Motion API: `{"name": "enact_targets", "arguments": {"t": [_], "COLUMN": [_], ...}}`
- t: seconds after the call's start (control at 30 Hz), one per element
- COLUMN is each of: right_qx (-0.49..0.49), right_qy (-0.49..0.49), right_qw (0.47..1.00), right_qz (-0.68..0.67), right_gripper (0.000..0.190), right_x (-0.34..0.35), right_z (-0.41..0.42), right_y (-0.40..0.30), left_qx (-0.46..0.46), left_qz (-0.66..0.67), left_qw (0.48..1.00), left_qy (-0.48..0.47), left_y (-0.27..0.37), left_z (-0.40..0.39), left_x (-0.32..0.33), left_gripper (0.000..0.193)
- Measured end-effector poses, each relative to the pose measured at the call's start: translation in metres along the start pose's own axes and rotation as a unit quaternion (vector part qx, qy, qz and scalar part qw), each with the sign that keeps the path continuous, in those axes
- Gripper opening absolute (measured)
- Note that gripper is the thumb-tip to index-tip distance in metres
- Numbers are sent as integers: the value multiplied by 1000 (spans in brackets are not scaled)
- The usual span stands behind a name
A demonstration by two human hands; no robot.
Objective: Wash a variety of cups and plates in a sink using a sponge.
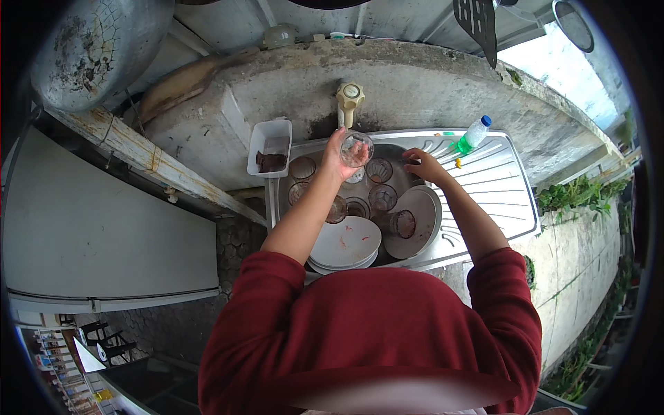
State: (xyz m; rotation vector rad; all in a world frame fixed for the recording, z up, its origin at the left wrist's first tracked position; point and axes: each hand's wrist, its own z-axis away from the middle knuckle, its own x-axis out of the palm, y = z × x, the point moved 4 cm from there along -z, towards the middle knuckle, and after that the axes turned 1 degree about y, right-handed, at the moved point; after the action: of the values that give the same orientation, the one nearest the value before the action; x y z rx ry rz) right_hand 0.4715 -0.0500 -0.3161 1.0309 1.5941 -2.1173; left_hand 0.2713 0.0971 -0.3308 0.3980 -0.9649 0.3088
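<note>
Under the spout of a cream plastic tap (350, 96), my left hand (334, 158) grips a clear drinking glass (350, 139) with its round mouth turned up towards me. My right hand (433, 167) hovers at the right side of the basin, fingers curled and apart, with nothing seen between them. Below my hands, the stainless-steel sink (399, 145) holds several glass tumblers (383, 197). White plates (337, 239) with reddish food scraps are stacked at its near side. Another tumbler (405, 224) lies tilted on white plates (423, 199) leaning at the right.
A white plastic tub (252, 155) with a dark brown piece inside stands left of the basin. On the ribbed drainboard (482, 197) is a bottle of green liquid (472, 137) with a blue cap. A concrete wall (290, 93) rises behind; a slotted spatula (480, 26) hangs above.
</note>
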Motion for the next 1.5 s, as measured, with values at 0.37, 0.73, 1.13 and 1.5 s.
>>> {"name": "enact_targets", "arguments": {"t": [0.37, 0.73, 1.13, 1.5], "right_qx": [-69, -206, -117, 35], "right_qy": [-111, 1, -39, -201], "right_qw": [989, 928, 990, 805], "right_qz": [71, -310, -74, -557], "right_gripper": [47, 40, 34, 4], "right_x": [30, 64, 94, 107], "right_z": [-10, -5, -84, -87], "right_y": [-18, -137, -146, -155], "left_qx": [103, 85, 147, 45], "left_qz": [-70, -25, -149, -426], "left_qw": [991, 996, 974, 898], "left_qy": [40, 15, -87, -98], "left_y": [7, 24, 78, 73], "left_z": [-17, -1, 77, 97], "left_x": [-5, -17, -41, -47], "left_gripper": [39, 51, 42, 76]}}
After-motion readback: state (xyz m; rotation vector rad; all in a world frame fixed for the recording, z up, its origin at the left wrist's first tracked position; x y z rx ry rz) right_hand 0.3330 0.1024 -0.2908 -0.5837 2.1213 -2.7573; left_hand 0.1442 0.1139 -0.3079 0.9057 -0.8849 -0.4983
